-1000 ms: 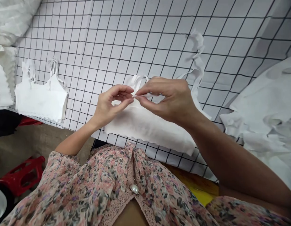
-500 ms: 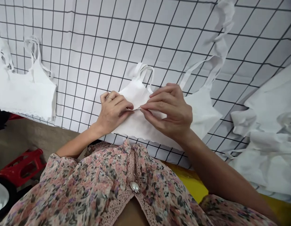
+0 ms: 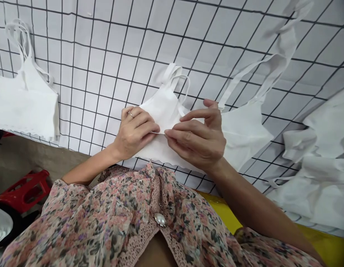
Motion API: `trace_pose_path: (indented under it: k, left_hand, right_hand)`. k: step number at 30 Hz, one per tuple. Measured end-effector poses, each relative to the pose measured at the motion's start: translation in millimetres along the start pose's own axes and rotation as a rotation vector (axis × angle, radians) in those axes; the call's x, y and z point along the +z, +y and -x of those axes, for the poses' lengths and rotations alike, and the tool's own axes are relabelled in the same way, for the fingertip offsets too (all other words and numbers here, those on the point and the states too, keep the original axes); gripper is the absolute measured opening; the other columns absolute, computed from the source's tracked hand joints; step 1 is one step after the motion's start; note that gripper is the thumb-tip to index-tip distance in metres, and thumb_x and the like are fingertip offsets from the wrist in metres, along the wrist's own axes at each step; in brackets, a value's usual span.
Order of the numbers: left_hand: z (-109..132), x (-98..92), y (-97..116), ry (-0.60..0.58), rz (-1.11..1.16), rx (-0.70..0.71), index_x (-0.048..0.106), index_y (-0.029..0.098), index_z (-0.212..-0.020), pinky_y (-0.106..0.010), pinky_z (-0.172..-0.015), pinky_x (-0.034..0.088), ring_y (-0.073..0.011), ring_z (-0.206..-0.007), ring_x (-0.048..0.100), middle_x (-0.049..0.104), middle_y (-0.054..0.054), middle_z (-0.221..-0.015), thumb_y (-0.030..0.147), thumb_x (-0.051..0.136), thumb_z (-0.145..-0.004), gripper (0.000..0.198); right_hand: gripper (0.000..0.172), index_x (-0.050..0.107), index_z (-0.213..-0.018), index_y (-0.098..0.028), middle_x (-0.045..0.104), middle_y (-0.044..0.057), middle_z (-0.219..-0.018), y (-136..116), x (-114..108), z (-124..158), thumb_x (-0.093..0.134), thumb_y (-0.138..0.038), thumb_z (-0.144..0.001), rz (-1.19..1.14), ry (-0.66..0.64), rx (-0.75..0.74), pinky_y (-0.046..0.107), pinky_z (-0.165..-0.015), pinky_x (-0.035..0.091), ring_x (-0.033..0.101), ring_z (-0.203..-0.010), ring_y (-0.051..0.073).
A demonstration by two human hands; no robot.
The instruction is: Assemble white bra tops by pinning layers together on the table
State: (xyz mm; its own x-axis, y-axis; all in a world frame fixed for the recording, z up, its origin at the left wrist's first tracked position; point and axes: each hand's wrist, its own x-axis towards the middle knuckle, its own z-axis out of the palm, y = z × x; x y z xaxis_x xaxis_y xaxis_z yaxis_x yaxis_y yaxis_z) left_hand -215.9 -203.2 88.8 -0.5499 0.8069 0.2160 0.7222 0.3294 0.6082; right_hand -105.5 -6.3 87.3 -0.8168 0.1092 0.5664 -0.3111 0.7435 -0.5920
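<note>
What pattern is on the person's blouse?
The blouse has a dusty-pink floral print with dark leaves and pink lace trim, best seen in the head view.

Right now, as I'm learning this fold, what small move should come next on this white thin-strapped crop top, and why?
I'd probably keep your left hand pressing on the white thin-strapped fabric crop top and run your right fingertips along the folded edge. The edge sits between both hands, and the cloth around it looks a little loose, so a firm crease seems the likely need.
</note>
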Motion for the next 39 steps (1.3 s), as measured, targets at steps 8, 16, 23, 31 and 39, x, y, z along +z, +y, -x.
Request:
trace_pose_path:
  k: [8,16,23,31,39]
  left_hand:
    - [-3,-2.7,2,-0.08,0.093,-0.024,0.07,0.029,-0.091,-0.047,-0.109,0.044,-0.0196,-0.094,0.067,0.083,0.003,-0.094,0.024,0.061,-0.109,0.021]
    - [-5,-4.5,1,-0.101,0.134,-0.046,0.067,0.029,-0.087,-0.048,-0.108,0.045,-0.0203,-0.093,0.067,0.083,0.002,-0.094,0.025,0.06,-0.108,0.023]
    - [-6,-7.6,2,-0.123,0.19,-0.07,0.069,0.028,-0.089,-0.047,-0.108,0.044,-0.0205,-0.092,0.068,0.083,0.002,-0.094,0.024,0.063,-0.106,0.019]
    - [-3,-2.2,-5,-0.046,0.114,0.013,0.079,0.03,-0.103,-0.044,-0.104,0.045,-0.0193,-0.094,0.068,0.081,0.001,-0.094,0.022,0.059,-0.109,0.023]
    - [-9,-16.3,-2,-0.181,0.189,-0.089,0.082,0.027,-0.104,-0.041,-0.107,0.041,-0.0183,-0.095,0.068,0.082,0.002,-0.093,0.036,0.062,-0.112,0.023]
  right_hand:
    - [0.021,0.073,-0.101,-0.034,0.076,-0.006,-0.076,2,1,1,0.082,-0.017,-0.093,-0.041,0.028,-0.03,0.06,-0.108,0.053,0.07,-0.091,0.024]
    - [0.022,0.074,-0.102,-0.034,0.076,-0.006,-0.078,-1,0,1,0.081,-0.016,-0.094,-0.002,0.011,-0.027,0.059,-0.112,0.052,0.071,-0.091,0.023]
    - [0.023,0.074,-0.101,-0.037,0.076,-0.006,-0.078,1,-2,6,0.082,-0.018,-0.092,0.057,-0.032,-0.008,0.062,-0.11,0.053,0.073,-0.089,0.024]
    - [0.02,0.064,-0.093,-0.026,0.071,-0.001,-0.079,3,-11,-13,0.075,-0.01,-0.095,0.072,-0.18,-0.068,0.056,-0.1,0.055,0.071,-0.093,0.024]
    - [0.028,0.072,-0.083,-0.021,0.068,0.003,-0.078,22,-38,-70,0.06,-0.022,-0.109,-0.022,-0.782,0.027,0.059,-0.103,0.047,0.066,-0.097,0.025]
